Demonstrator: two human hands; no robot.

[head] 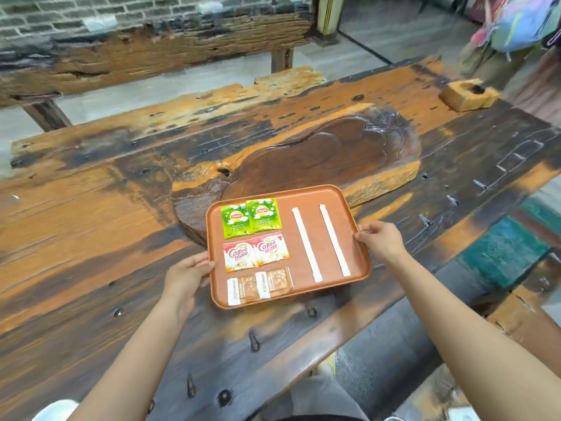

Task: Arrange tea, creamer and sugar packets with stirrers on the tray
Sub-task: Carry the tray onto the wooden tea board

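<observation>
Weathered wood surface (91,238) carries brown tray (306,294), near centre. Left hand (186,276) fingers grip its left rim, right hand (381,241) fingers grip right rim. On tray: tea packets (250,218) far-left, creamer packets (256,252) middle, sugar packets (259,287) near; two stirrers (306,244) right.

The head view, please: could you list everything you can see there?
tray: one, brown, on the table
tea packets: two, green, tray's far left
creamer packets: two, white and red, middle left
sugar packets: two, brown and white, near left
stirrers: two, white-wrapped, tray's right half
carved slab: one, dark brown, behind tray
table: one, orange and black wood
wooden block: one, orange, far right
left hand: grips tray's left rim
right hand: grips right rim
</observation>
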